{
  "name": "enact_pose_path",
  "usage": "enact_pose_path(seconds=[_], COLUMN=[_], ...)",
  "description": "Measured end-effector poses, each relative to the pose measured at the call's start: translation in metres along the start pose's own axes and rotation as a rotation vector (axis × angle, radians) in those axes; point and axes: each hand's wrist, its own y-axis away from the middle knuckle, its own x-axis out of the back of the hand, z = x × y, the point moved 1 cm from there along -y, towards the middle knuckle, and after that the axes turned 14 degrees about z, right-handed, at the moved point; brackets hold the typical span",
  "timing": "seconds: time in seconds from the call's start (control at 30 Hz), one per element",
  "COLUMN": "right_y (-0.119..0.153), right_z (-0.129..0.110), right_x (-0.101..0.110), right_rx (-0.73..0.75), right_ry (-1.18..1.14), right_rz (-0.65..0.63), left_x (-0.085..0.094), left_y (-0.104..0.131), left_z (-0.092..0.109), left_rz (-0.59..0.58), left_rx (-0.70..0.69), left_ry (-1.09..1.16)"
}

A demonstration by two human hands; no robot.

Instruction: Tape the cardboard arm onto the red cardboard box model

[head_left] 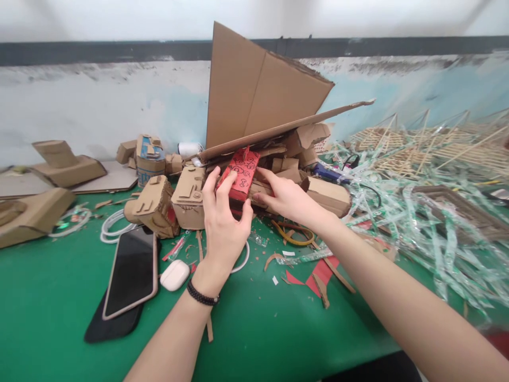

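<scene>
A red cardboard piece [243, 170] with black drawn marks pokes out of a heap of brown cardboard scraps [302, 143] under a large folded cardboard sheet [254, 90]. My left hand [222, 217], with a black bead bracelet on the wrist, grips the red piece from the left, thumb and fingers around its lower edge. On the other side, my right hand [284, 199] presses its fingers against the red piece and the cardboard beneath it. Both hands are over the green table [59, 297].
A phone [131, 270] lies screen-up on a dark pouch beside a white earbud case [175, 275]. Small cardboard models [155, 204] and a white cable [111, 228] sit at left. Clear plastic strips [429, 233] and wooden stick frames [433, 148] cover the right side. Red paper scraps [318, 273] lie in front.
</scene>
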Motion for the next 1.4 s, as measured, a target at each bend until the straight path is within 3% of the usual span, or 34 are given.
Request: enact_pose_path(seconds=[0.23,0.43,0.5,0.6,0.63,0.7,1.0,1.17,1.27,1.4], right_y=[0.001,0.025,0.039,0.060,0.065,0.071,0.069,0.068,0.062,0.051], right_z=[-0.002,-0.017,-0.020,-0.017,-0.014,-0.009,-0.027,-0.024,-0.013,0.002], right_x=[0.001,0.024,0.030,0.027,0.024,0.017,0.001,0.002,0.011,0.019], right_rx=[-0.019,0.232,0.305,0.394,0.412,0.425,0.456,0.426,0.359,0.247], right_ry=[0.060,-0.072,-0.094,-0.049,0.007,0.118,0.351,0.227,-0.002,-0.164], right_rz=[0.034,0.428,0.311,-0.237,-0.360,-0.466,-0.531,-0.514,-0.461,-0.258], left_x=[-0.001,0.000,0.000,0.001,0.001,0.001,0.008,0.020,0.021,0.020], left_y=[0.000,0.000,0.000,0.000,0.000,0.000,-0.004,-0.008,-0.003,0.003], left_z=[-0.001,0.001,0.001,0.002,0.002,0.002,0.004,0.009,0.012,0.015], left_rz=[0.000,-0.008,-0.013,-0.008,-0.004,0.003,0.043,0.168,0.065,-0.064], left_rx=[0.009,0.018,0.022,0.027,0.027,0.022,0.009,-0.113,-0.102,-0.021], left_ry=[0.011,0.014,0.019,0.017,0.014,0.010,0.064,0.142,0.242,0.212])
